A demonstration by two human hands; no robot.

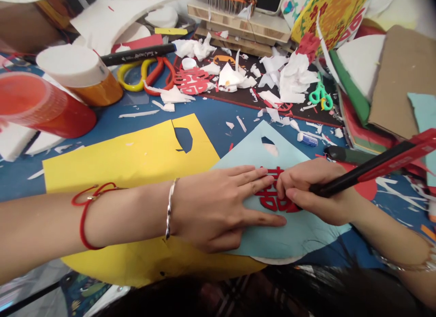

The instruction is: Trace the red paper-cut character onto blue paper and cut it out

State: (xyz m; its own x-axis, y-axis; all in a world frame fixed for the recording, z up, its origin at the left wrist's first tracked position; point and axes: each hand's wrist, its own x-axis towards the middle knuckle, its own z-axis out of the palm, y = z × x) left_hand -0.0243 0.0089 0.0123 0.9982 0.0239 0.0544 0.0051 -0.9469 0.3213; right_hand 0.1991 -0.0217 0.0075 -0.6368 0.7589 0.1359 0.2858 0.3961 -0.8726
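Observation:
My left hand [221, 203] lies flat with spread fingers, its fingertips on a red paper cutout [270, 203] with a double-character shape. That cutout rests on light blue paper [306, 237], which has a small hole near its top corner. In my right hand [323, 190] is a black and red marker [378, 165], tilted with its back end up to the right. The marker's tip is hidden behind my fingers, close to the cutout's right side. Under my left wrist and forearm spreads a yellow sheet [136, 153] with a hole cut near its upper right corner.
Red [68, 112] and orange [95, 90] jars stand at left. Behind lie yellow-and-red-handled scissors [160, 76], a black marker [139, 54], another red cutout [192, 81] and paper scraps. Green scissors [321, 96], a glue stick [307, 139] and stacked cardboard [402, 81] are at right.

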